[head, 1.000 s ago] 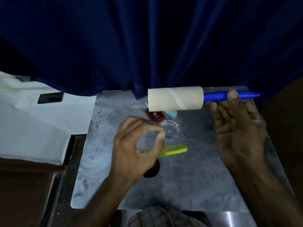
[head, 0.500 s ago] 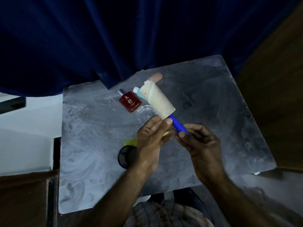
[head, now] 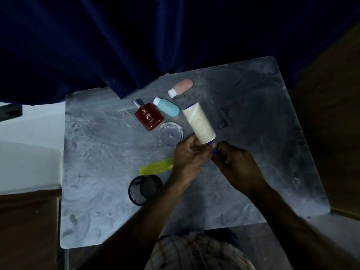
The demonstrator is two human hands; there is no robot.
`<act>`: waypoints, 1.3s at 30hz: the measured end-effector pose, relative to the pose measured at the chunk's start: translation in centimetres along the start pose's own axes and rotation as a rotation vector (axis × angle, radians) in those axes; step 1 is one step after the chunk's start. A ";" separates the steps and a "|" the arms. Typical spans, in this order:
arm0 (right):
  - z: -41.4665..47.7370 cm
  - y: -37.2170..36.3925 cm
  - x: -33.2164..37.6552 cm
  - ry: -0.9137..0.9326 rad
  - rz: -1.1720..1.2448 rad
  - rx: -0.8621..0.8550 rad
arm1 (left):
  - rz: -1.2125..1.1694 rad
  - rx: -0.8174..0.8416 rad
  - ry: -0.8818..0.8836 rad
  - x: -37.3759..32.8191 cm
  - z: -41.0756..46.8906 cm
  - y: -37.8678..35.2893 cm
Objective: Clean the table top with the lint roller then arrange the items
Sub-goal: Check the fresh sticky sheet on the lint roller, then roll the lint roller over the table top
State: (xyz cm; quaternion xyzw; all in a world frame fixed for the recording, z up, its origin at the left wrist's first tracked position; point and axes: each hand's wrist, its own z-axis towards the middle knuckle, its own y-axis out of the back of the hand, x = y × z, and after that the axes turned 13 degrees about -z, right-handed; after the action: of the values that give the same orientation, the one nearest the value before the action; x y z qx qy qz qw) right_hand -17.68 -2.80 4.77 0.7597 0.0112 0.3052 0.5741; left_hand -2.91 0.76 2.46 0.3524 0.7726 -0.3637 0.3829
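Note:
The lint roller (head: 199,123), a cream paper roll on a blue handle, is held above the grey table top (head: 101,145), tilted away from me. My right hand (head: 237,168) is shut around its blue handle. My left hand (head: 190,156) pinches the roll's near end. On the table lie a red perfume bottle (head: 149,116), a blue bottle (head: 168,107), a pink bottle (head: 181,87), a clear glass dish (head: 170,134) and a yellow-green comb (head: 155,168), partly hidden by my left hand. A black mesh cup (head: 145,190) lies on its side.
A dark blue curtain (head: 155,36) hangs over the table's far edge. A white surface (head: 29,143) adjoins the left side. Brown wood (head: 331,114) flanks the right. The table's right half (head: 272,114) holds no items.
The roller has swung from level near the far edge to tilted above the table's middle. My left hand closed on the roll's end. The camera view tipped downward.

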 end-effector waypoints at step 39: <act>7.6 -4.4 -9.8 -0.389 -0.206 0.164 | 1.771 0.321 -0.336 2.3 12.7 3.2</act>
State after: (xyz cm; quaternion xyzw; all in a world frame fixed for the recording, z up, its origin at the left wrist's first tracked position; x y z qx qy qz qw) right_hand -20.51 -11.47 -4.71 0.8433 0.0026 0.0908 0.5297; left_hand 2.93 -7.63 -6.00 0.8076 0.0942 -0.0866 0.5757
